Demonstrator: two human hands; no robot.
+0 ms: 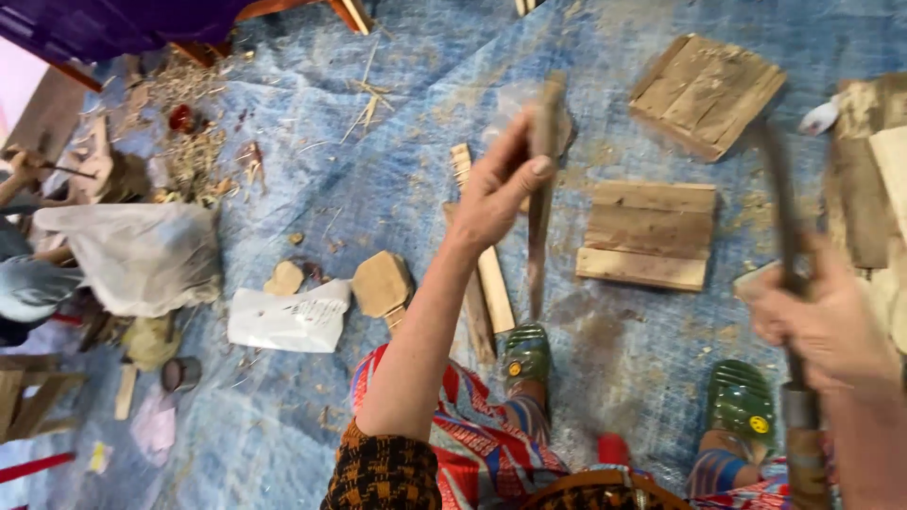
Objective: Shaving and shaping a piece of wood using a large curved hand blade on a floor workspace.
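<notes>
The fingers (518,168) of the left hand (496,189) are curled closed around the upper part of a long wooden stick (539,212), with the thumb pressed against its side. The stick stands nearly upright, its lower end pointing down toward the blue tarp (378,161) just above a green sandal (526,354). The right hand (827,326) is wrapped tightly around the handle of a dark, long-bladed tool (782,212), which rises up and away from the fist; motion blur hides its exact shape.

Beyond the left fingers, to their right, a flat slatted wooden panel (650,234) lies on the tarp, and a second slatted panel (707,93) lies farther away, above it. More boards (869,179) sit past the right hand at the frame's edge. Below the left fingers, narrow wood strips (493,283) lie beside the forearm. To the left of them rest a flat hexagonal wood piece (382,281), a smaller wood piece (283,278) and a white paper sheet (288,319). Farther left is a bulging white plastic bag (142,255); its contents cannot be made out. A small dark round tin (179,373) stands below the bag, its inside not visible. A second green sandal (742,401) sits under the right hand.
</notes>
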